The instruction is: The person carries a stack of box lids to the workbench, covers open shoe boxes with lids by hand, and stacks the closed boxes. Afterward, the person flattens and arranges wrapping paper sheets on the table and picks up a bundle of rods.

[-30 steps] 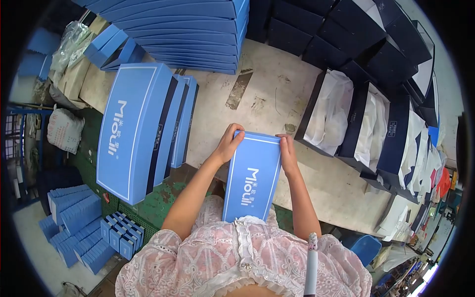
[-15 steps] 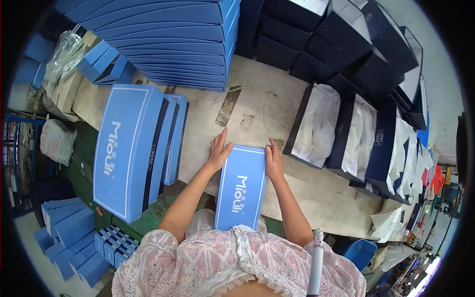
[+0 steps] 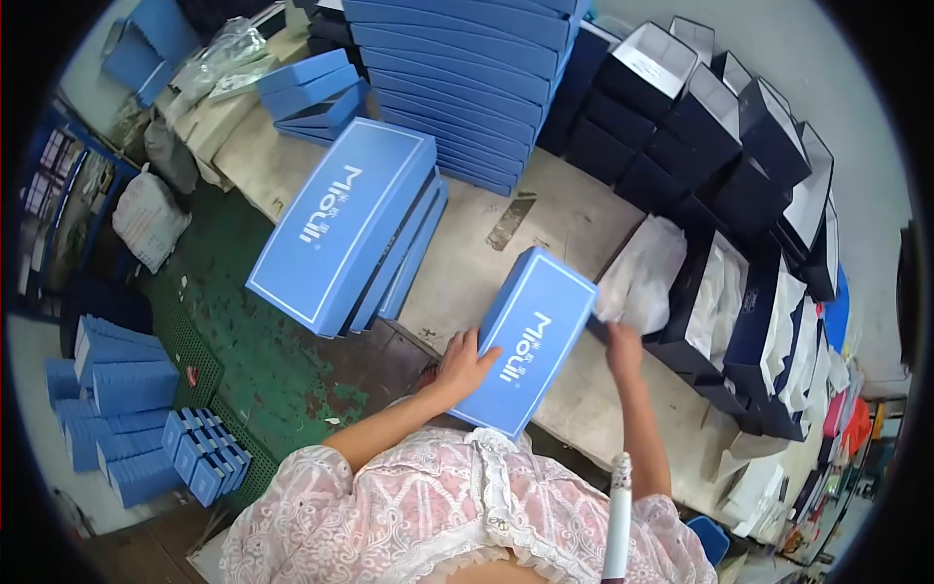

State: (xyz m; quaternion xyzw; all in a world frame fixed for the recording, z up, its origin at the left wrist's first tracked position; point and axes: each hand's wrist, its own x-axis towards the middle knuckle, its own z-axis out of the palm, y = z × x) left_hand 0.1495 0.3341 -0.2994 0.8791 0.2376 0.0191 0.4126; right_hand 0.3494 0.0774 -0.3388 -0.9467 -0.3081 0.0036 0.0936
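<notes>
A blue box lid (image 3: 525,341) with white "Miouli" lettering lies tilted in front of my chest. My left hand (image 3: 465,365) grips its left edge, thumb on top and fingers down the side. My right hand (image 3: 623,343) is at the near end of a navy box, its fingers curled and partly hidden at the end wall. White plastic-wrapped contents (image 3: 650,273) fill that navy box (image 3: 616,237), whose left side is largely covered by the lid in this view.
Left of the lid stands a row of closed blue boxes (image 3: 341,219). Behind rises a tall stack of blue lids (image 3: 457,97). More filled navy boxes (image 3: 754,336) line the right, with stacked navy boxes (image 3: 671,146) beyond. Green floor (image 3: 263,321) shows past the table edge.
The lid has swung clockwise and shifted right. My right hand has left its edge and moved right to the nearest navy box; my left hand has slid down the lid's side.
</notes>
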